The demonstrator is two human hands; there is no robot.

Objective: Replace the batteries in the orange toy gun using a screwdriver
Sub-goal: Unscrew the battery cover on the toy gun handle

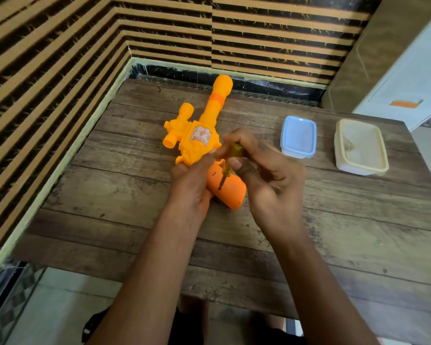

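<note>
Two hands: close together over the bench [334, 220], nearly touching, each one holding something.
Left hand [192, 180]: fingers curled round the orange toy gun [199, 135] where body meets grip, thumb lying on top.
Right hand [266, 180]: thumb and fingers pinching the screwdriver [230, 158] by its handle.
Orange toy gun: lying on its side on the bench, partly under the left hand. Its barrel points away from both hands toward the striped wall [159, 33], and its fat grip lies between the hands.
Screwdriver: translucent yellow handle, dark shaft slanting down and toward the left hand. The tip meets the side of the gun's grip at a small dark spot; whether that is a screw cannot be told.
Blue-lidded box [298, 136]: closed, on the bench beyond the right hand and to its right.
Cream box [361, 146]: further right of the blue one, just beside it, without a lid; its contents are too blurred to name.
White cabinet [408, 78]: past the bench's far right corner.
</note>
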